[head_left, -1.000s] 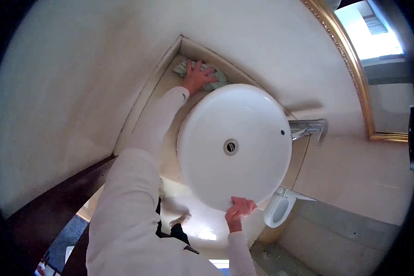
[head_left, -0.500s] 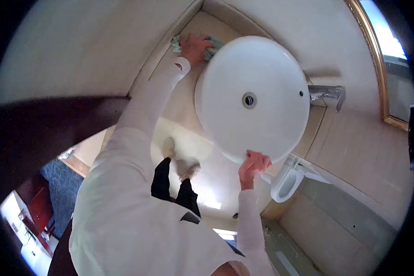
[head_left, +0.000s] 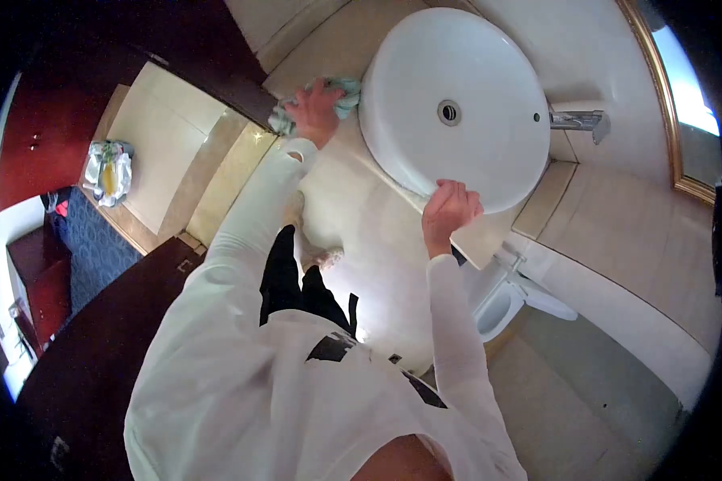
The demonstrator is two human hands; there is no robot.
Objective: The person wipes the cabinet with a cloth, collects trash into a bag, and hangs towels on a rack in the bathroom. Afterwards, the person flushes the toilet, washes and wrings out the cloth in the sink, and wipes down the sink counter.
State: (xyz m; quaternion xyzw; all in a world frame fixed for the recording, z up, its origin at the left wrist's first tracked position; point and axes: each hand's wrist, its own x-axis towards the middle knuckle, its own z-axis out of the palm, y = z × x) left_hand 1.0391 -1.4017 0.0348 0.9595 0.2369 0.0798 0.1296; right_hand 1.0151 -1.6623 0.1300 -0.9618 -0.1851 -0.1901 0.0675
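Observation:
My left hand [head_left: 316,115] presses down on a crumpled pale green cloth [head_left: 346,98], which bunches out on both sides of the fingers. It rests at the front left edge of the beige counter [head_left: 303,46], left of a round white washbasin [head_left: 489,72]. On the basin's near rim, my right hand [head_left: 451,212] is closed, its fingers curled over the edge. The basin has a dark drain and no visible water.
A chrome tap [head_left: 576,121] projects behind the basin, near a gold-framed mirror [head_left: 672,128]. Below right stands a toilet [head_left: 501,311] with its lid raised. Dark red doors [head_left: 120,353] flank the left side, and a foil-like tray [head_left: 108,172] lies beyond.
My left hand and the cloth have moved from the counter's back corner toward its front edge. My right hand stays on the basin rim. The view has shifted, showing more of the doorway.

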